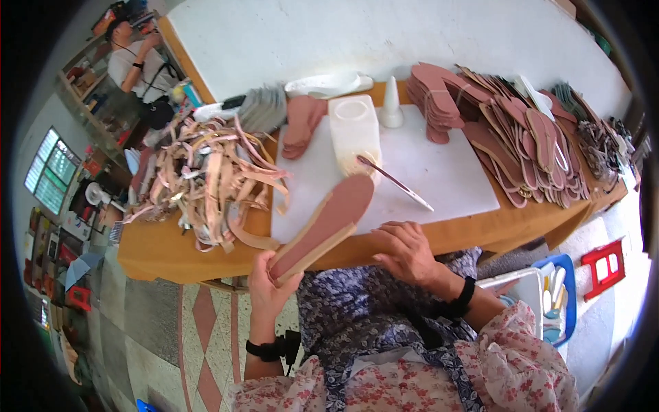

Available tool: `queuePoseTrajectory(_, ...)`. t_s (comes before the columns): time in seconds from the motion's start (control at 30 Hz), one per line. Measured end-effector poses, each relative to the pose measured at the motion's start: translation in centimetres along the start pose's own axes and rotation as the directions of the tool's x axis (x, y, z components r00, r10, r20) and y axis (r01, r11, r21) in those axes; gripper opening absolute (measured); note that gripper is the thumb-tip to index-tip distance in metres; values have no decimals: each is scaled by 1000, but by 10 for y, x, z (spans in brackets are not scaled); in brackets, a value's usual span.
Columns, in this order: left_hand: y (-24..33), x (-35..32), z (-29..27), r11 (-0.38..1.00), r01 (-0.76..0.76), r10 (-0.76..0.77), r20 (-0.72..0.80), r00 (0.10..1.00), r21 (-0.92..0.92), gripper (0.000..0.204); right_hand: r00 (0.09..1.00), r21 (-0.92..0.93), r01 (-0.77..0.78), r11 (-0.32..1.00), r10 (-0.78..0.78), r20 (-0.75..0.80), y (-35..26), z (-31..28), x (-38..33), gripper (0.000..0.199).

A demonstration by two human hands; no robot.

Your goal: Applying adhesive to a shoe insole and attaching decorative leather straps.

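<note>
The left hand point(269, 280) has its fingers point(285, 278) curled shut around the heel end of a pink shoe sole point(328, 223), which slants up and away from them over the counter point(165, 250) edge. Just right of it, the right hand point(405, 250) rests at the counter's front edge with its fingers point(384, 237) loosely spread and holding nothing. Beyond both sets of fingers lies a white board point(446, 175), and on it a thin brush point(395, 182) leaning out of a white plastic jug point(354, 130). Farther left of the left fingers sits a tangle of pink straps point(206, 178); far right of the right fingers, stacks of soles point(515, 137) fan out. A white cone point(391, 103) stands behind the jug.
</note>
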State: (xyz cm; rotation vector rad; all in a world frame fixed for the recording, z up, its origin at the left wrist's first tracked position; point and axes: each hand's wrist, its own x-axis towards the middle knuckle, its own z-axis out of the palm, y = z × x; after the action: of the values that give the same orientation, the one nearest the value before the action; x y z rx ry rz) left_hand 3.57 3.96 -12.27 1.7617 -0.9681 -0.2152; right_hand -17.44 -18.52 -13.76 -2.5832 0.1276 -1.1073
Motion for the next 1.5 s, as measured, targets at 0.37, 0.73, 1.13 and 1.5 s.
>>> queuePoseTrajectory(0.37,34,18,118,954,-291,281,122,952,69,73,877,525,-475,706,424,225,-35,-11,5,38)
queuePoseTrajectory(0.73,7,65,68,890,-335,343,30,939,308,54,566,492,-686,537,818,-104,58,-104,-30,28)
queuePoseTrajectory(1.13,-29,105,-6,663,-305,418,-1,908,684,37,559,-389,-829,402,604,-568,185,-184,-43,53)
queuePoseTrajectory(1.5,-42,117,10,754,-212,176,120,977,621,37,883,-455,-468,758,405,-235,122,-107,-41,23)
